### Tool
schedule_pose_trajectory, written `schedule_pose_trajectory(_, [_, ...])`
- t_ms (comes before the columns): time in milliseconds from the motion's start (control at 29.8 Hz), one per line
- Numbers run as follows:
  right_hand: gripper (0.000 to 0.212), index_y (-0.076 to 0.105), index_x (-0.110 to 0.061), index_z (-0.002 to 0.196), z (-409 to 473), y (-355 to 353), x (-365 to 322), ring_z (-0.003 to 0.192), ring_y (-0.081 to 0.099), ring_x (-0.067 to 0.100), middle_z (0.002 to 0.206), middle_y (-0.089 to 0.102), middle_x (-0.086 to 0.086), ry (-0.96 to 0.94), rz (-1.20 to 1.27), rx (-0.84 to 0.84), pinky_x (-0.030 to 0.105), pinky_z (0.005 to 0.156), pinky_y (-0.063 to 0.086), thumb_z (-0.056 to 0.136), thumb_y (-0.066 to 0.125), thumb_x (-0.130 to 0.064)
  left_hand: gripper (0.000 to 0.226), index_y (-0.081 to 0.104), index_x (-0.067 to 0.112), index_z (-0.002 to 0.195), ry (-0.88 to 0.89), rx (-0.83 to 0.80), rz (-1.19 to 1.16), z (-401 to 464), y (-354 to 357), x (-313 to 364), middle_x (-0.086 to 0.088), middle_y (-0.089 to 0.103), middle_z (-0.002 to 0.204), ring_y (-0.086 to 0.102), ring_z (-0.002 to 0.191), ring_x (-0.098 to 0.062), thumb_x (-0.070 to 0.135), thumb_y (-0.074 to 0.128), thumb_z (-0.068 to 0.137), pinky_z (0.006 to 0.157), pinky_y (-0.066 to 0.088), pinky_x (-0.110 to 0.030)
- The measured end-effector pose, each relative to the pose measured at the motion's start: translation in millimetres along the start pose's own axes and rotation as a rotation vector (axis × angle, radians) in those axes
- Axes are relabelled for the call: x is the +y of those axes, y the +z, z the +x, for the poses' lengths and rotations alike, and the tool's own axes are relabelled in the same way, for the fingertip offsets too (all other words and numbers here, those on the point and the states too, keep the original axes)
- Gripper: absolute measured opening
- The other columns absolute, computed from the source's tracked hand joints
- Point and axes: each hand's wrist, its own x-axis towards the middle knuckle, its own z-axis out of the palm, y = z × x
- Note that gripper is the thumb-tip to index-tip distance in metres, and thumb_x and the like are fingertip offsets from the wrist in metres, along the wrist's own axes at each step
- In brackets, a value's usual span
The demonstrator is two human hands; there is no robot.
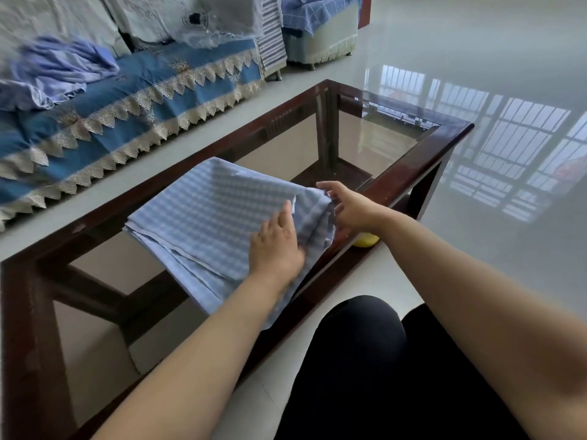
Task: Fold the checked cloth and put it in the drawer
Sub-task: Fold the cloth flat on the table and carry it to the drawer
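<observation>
The checked cloth (209, 211), folded into layers, lies on the glass surface (374, 134) near its front edge, one corner hanging over the wooden frame toward my knees. My left hand (276, 246) rests flat on the cloth, fingers straight, pressing it down. My right hand (347, 206) pinches the raised right-hand fold between thumb and fingers. A yellow object (367, 240) lies just beneath my right wrist.

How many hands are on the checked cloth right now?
2. The left hand lies flat on top of the folded blue-and-white checked cloth at its near edge; the right hand grips the bunched right end above the dark wooden table rim.
</observation>
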Motion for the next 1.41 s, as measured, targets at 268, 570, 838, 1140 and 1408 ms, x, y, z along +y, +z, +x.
schedule_pose_trajectory(268, [0.035,0.054,-0.017,0.111,2.0,2.3,-22.9,0.096,0.059,0.021,0.104,0.059,0.000,-0.100,-0.244,-0.052,0.025,0.073,0.048,0.078,0.067,-0.014,0.020,0.056,0.014,0.105,0.155,0.201,0.128,-3.0,-48.4,-42.2,-0.005,0.060,0.099,0.046,0.086,-0.017,0.007,0.051,0.087,0.068,0.035,-0.028])
schedule_pose_trajectory(570, [0.022,0.051,-0.016,0.107,-3.3,5.9,-39.8,0.082,0.059,0.027,0.097,0.060,0.002,-0.170,-0.474,-0.018,0.033,0.066,0.049,0.085,0.055,-0.017,0.066,0.041,0.018,0.125,-0.069,0.041,-0.038,-26.8,-20.7,-19.9,-0.006,0.059,0.108,0.058,0.095,-0.027,0.061,0.060,0.079,0.070,0.046,-0.036])
schedule_pose_trajectory(838, [0.057,0.036,-0.017,0.090,-13.2,25.3,2.3,0.038,0.027,0.022,0.087,0.052,0.017,-0.415,-0.733,0.353,0.013,0.044,0.008,0.056,0.076,0.003,0.055,0.025,0.035,0.149,0.078,0.074,0.019,-41.4,11.3,-16.0,0.001,0.037,0.152,0.055,0.121,-0.030,0.014,0.037,0.099,0.087,0.051,-0.042])
schedule_pose_trajectory(1140, [0.039,0.058,-0.004,0.074,-15.6,32.8,30.5,0.048,0.031,0.018,0.083,0.056,0.015,-0.394,-0.851,0.393,0.017,0.038,0.020,0.044,0.081,0.006,0.074,0.013,0.041,0.149,0.277,0.037,0.160,-44.9,24.3,-22.4,-0.009,0.032,0.154,0.043,0.134,-0.036,0.006,0.046,0.092,0.094,0.047,-0.047])
schedule_pose_trajectory(1408, [0.060,0.060,-0.024,0.126,-25.7,23.5,41.6,0.126,0.054,0.022,0.141,0.052,-0.001,-0.544,-0.722,0.221,0.038,0.094,0.052,0.074,0.059,0.006,0.067,0.030,0.013,0.148,0.187,0.014,0.070,-67.3,43.7,-36.9,-0.010,0.050,0.143,0.049,0.131,-0.027,-0.002,0.052,0.087,0.103,0.042,-0.042])
